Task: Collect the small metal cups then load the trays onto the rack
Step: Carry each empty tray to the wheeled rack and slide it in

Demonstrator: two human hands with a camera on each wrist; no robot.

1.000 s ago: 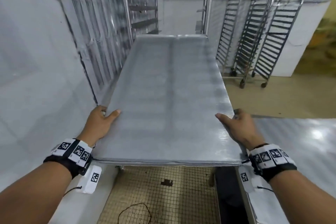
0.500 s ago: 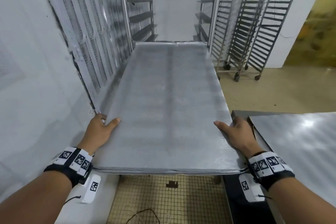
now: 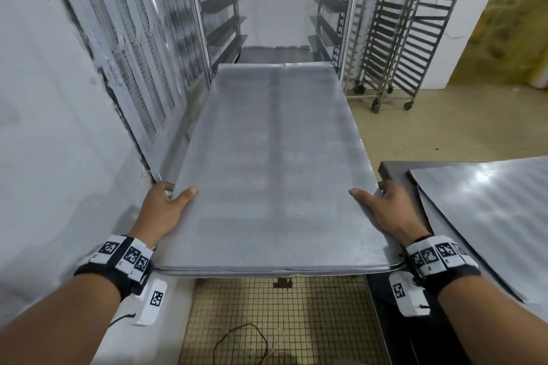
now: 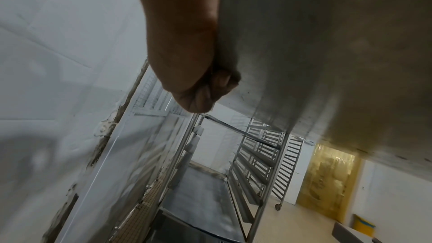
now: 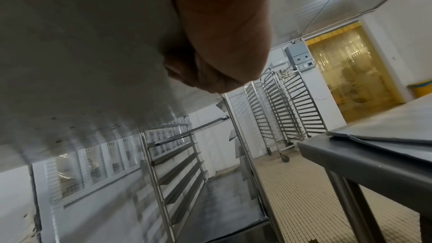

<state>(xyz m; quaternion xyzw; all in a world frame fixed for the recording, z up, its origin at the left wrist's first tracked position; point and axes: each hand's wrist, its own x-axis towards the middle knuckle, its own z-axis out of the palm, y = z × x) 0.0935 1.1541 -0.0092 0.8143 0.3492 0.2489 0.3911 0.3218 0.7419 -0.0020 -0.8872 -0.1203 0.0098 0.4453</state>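
I carry a large flat metal tray [image 3: 272, 163] level in front of me, its far end at the mouth of the steel rack [image 3: 213, 9]. My left hand [image 3: 166, 204] grips its left edge, thumb on top and fingers curled under; in the left wrist view the fingers [image 4: 210, 88] curl against the tray's underside [image 4: 327, 43]. My right hand [image 3: 382, 207] grips the right edge the same way, and the right wrist view shows its fingers [image 5: 205, 73] under the tray [image 5: 81, 43]. Another tray [image 3: 275, 53] lies on a lower rack shelf. No small metal cups are in view.
A steel table [image 3: 394, 172] at my right bears another tray [image 3: 489, 216]. Several empty wheeled racks [image 3: 415, 24] stand at the back right. A white wall with a meshed window [image 3: 118, 53] runs along the left. A cable [image 3: 240, 341] lies on the tiled floor.
I have stepped toward the rack with the tray in both hands; the rack uprights now stand close around the tray's far end. Both grips are unchanged.
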